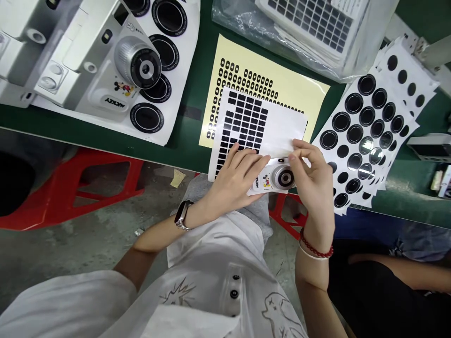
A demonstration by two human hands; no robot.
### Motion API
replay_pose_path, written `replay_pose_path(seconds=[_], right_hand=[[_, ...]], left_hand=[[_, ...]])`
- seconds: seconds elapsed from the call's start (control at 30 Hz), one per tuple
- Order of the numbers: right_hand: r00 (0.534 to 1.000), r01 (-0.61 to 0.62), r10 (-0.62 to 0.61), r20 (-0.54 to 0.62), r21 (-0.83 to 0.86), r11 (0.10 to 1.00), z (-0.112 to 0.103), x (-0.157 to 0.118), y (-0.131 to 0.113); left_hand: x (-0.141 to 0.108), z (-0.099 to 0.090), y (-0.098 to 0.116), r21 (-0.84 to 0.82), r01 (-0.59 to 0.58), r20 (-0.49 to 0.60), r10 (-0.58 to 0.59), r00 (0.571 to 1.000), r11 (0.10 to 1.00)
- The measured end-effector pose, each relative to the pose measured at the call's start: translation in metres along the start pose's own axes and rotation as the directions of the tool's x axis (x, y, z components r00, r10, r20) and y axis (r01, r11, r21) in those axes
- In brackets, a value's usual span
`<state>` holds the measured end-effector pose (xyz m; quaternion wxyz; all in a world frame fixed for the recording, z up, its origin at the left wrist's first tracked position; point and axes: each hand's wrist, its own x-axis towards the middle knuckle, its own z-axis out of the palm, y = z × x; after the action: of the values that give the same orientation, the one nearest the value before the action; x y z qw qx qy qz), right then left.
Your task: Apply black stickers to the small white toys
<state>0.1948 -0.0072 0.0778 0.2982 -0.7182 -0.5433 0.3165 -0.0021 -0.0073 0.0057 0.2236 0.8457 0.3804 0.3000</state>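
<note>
My left hand (234, 180) lies across the lower edge of a white sheet of small black rectangular stickers (283, 124), with its fingers on the printed rows. My right hand (310, 173) pinches the sheet's lower right corner between fingers and thumb. Between the hands, partly under the sheet, is a small white Mickey Mouse camera (269, 180) with a round silver-and-black lens. A yellow backing sheet (246, 58) with rows of black stickers lies beneath the white sheet. A stack of sheets with round black stickers (366, 126) lies just right of my right hand.
Large white camera-shaped printed sheets (95, 56) and round black labels lie at the upper left of the green bench (186, 112). A plastic bag with sticker sheets (306, 28) lies at the top. A red stool (95, 188) stands below. A co-worker's arm (416, 274) shows at lower right.
</note>
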Motion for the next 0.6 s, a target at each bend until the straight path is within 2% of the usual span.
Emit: replay_pose_path(seconds=[0.07,0.17,0.27,0.37,0.5,0.6], right_hand=[[0.998,0.004,-0.004,0.069,-0.001,1.000,-0.010,0.008,-0.004],[0.963,0.087,-0.062,0.261,-0.084,0.993,-0.024,0.023,-0.014],[0.880,0.244,-0.133,0.456,-0.194,0.950,-0.032,0.038,-0.025],[0.784,0.404,-0.184,0.593,-0.263,0.876,-0.035,0.049,-0.032],[0.693,0.540,-0.240,0.679,-0.269,0.797,-0.037,0.057,-0.033],[0.644,0.585,-0.249,0.724,-0.256,0.769,-0.039,0.058,-0.030]], left_hand=[[0.000,-0.001,-0.001,-0.012,-0.006,0.012,0.007,1.000,1.000],[0.001,-0.005,-0.003,-0.011,-0.028,0.036,0.028,0.999,1.000],[0.003,-0.009,-0.005,-0.023,-0.045,0.075,0.046,0.996,0.999],[0.005,-0.013,-0.008,-0.037,-0.067,0.118,0.071,0.991,0.997],[0.007,-0.016,-0.011,-0.044,-0.094,0.140,0.099,0.985,0.995],[0.008,-0.018,-0.013,-0.050,-0.095,0.157,0.102,0.982,0.994]])
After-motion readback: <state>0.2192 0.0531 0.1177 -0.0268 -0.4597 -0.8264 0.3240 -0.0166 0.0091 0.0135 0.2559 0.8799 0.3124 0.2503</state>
